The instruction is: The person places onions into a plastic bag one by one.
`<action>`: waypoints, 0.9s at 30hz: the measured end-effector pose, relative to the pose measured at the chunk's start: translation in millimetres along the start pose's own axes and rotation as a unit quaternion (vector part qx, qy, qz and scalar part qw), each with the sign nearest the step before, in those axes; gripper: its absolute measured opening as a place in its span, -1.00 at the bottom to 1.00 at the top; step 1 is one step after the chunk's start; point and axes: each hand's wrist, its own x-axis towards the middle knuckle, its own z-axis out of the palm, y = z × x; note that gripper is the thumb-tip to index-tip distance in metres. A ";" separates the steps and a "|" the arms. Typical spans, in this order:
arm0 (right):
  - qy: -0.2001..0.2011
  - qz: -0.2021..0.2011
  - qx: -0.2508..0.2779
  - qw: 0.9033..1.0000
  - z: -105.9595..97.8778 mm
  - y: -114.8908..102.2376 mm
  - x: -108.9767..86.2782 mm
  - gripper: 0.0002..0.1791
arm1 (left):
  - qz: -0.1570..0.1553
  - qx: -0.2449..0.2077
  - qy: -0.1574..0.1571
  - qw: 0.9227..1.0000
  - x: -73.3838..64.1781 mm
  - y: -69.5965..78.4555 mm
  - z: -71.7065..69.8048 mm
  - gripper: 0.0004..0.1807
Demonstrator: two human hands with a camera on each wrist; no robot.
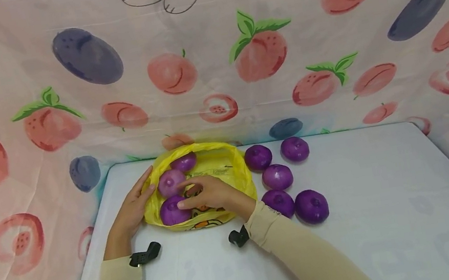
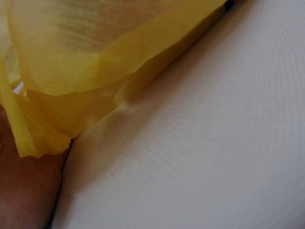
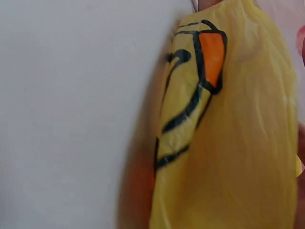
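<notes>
A yellow plastic bag (image 1: 234, 158) lies on the table in the head view, its mouth spread wide. Inside it, along the left, are a lower purple onion (image 1: 170, 214), a paler onion (image 1: 167, 181) and a back onion (image 1: 185, 162). My left hand (image 1: 131, 210) rests against the bag's left side, fingers extended and thumb at the rim. Reaching in over the right rim, my right hand (image 1: 211, 193) has its fingers spread, thumb tip at the lower onion and a finger beside the paler one. Both wrist views show mostly the bag's outside (image 2: 95, 71), printed with black lines and orange (image 3: 214, 62).
To the bag's right sit several more purple onions, among them a front onion (image 1: 311, 206) and a far onion (image 1: 295, 149). A white cover lies over the table (image 1: 397, 210). Behind stands a fruit-printed cloth (image 1: 214, 77).
</notes>
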 end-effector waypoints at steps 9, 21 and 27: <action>0.002 -0.007 0.015 1.000 -26.4 -4.1 -16.5 -0.26 | 0.004 0.008 -0.008 1.000 -1.2 0.9 -0.6 -0.35; 0.041 -0.010 0.017 0.999 -68.0 -11.5 -41.3 -0.35 | 0.006 0.003 -0.012 1.000 -1.0 0.5 -1.1 -0.35; 0.079 -0.002 0.009 0.997 -92.9 -15.3 -57.9 -0.35 | 0.005 0.006 -0.012 1.000 0.9 -2.5 -1.9 -0.36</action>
